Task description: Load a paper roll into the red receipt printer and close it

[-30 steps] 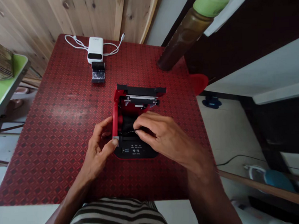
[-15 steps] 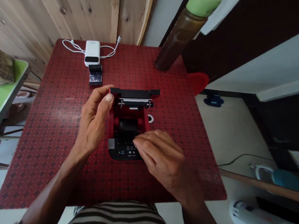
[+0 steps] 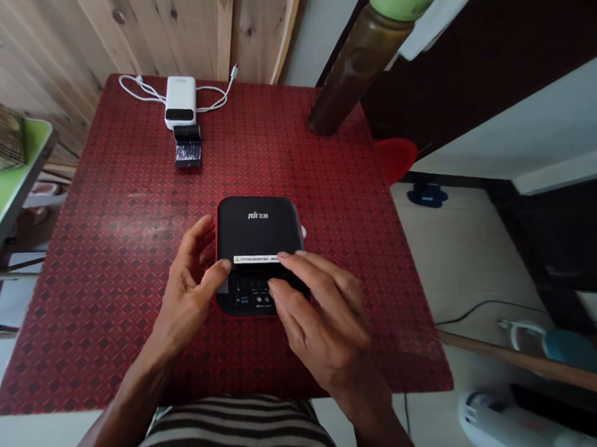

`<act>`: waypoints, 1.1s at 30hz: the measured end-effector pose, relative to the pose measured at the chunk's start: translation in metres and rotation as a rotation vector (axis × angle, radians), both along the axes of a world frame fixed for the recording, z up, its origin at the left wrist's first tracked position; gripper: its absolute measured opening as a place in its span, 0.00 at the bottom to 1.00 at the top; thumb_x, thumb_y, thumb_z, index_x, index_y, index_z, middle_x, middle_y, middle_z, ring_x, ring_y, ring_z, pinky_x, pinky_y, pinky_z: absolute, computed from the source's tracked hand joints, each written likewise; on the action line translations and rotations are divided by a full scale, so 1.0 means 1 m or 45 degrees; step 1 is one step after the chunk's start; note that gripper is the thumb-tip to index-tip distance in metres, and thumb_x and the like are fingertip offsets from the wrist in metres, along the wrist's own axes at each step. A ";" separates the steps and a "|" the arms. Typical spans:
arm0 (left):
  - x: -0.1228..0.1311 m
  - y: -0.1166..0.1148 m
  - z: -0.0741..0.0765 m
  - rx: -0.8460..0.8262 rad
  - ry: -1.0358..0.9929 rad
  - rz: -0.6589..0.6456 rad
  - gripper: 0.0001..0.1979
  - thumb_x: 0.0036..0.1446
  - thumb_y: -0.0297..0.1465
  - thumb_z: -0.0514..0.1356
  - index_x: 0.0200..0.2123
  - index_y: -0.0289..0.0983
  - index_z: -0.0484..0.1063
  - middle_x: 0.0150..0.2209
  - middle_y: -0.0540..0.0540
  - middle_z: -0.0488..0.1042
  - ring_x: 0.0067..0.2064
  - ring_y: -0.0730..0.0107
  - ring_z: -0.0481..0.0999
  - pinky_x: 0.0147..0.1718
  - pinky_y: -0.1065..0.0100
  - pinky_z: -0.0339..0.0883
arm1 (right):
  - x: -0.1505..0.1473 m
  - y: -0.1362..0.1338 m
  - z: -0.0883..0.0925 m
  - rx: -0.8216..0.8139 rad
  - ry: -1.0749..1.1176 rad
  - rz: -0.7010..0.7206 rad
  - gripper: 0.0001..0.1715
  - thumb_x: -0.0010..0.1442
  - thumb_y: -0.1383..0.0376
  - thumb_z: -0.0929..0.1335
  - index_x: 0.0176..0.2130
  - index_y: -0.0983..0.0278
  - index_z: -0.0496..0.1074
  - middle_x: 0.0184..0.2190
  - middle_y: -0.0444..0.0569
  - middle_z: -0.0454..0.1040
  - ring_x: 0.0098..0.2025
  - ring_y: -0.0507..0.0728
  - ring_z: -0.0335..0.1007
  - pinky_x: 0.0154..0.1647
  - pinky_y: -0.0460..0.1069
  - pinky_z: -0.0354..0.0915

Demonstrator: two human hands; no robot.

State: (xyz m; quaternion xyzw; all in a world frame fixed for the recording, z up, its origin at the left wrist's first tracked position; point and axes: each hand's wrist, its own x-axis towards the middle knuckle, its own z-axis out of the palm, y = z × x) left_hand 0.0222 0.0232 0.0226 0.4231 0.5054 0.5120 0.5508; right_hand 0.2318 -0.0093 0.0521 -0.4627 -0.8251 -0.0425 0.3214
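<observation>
A squarish plastic device with a black lid and red sides (image 3: 259, 232) lies flat near the middle of the red patterned desk (image 3: 105, 260), well inside every edge. The left grip (image 3: 184, 283) is loosely spread around its left side, thumb on the lid's near corner, apparently to steady the body. The right grip (image 3: 328, 312) has its fingers on the lid by the white label strip (image 3: 256, 259) and its thumb at the dark slot, seemingly to press there; I cannot tell whether it pinches anything. A small white round piece peeks out on the right. Bare surface surrounds the device; the white power bank (image 3: 180, 96), curled black film strip (image 3: 188, 149) and brown green-capped bottle (image 3: 353, 70) stand well apart, toward the far edge.
</observation>
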 end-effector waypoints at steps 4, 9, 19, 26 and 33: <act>-0.002 -0.002 -0.002 -0.019 -0.030 -0.060 0.29 0.70 0.40 0.72 0.71 0.48 0.75 0.77 0.43 0.73 0.77 0.47 0.72 0.75 0.47 0.69 | 0.000 0.004 0.000 -0.080 0.029 0.046 0.12 0.73 0.79 0.73 0.50 0.65 0.78 0.57 0.59 0.89 0.62 0.64 0.86 0.66 0.60 0.78; 0.001 -0.003 0.004 -0.034 -0.058 -0.046 0.28 0.70 0.38 0.72 0.71 0.48 0.75 0.76 0.44 0.73 0.77 0.48 0.72 0.74 0.49 0.71 | -0.002 0.006 0.006 -0.134 0.008 0.028 0.09 0.77 0.75 0.71 0.52 0.63 0.76 0.56 0.55 0.90 0.61 0.63 0.88 0.65 0.60 0.78; 0.000 -0.006 0.001 -0.115 -0.049 0.008 0.29 0.68 0.39 0.72 0.71 0.48 0.77 0.75 0.43 0.75 0.77 0.45 0.72 0.74 0.46 0.70 | 0.002 0.005 0.006 -0.185 0.124 0.030 0.13 0.77 0.71 0.71 0.59 0.63 0.76 0.58 0.58 0.89 0.62 0.63 0.86 0.65 0.61 0.81; -0.009 -0.027 0.002 -0.184 -0.082 -0.056 0.31 0.70 0.42 0.73 0.73 0.51 0.75 0.73 0.43 0.77 0.68 0.45 0.81 0.63 0.49 0.79 | 0.023 -0.023 -0.015 -0.256 0.387 -0.196 0.33 0.75 0.58 0.76 0.72 0.62 0.69 0.62 0.61 0.84 0.63 0.66 0.84 0.62 0.63 0.83; -0.011 -0.026 0.003 -0.171 -0.016 -0.060 0.30 0.69 0.42 0.73 0.71 0.52 0.76 0.74 0.43 0.75 0.71 0.41 0.79 0.59 0.49 0.81 | 0.002 -0.046 -0.067 -0.333 0.434 -0.385 0.39 0.77 0.49 0.72 0.76 0.60 0.63 0.61 0.63 0.83 0.59 0.70 0.86 0.54 0.67 0.85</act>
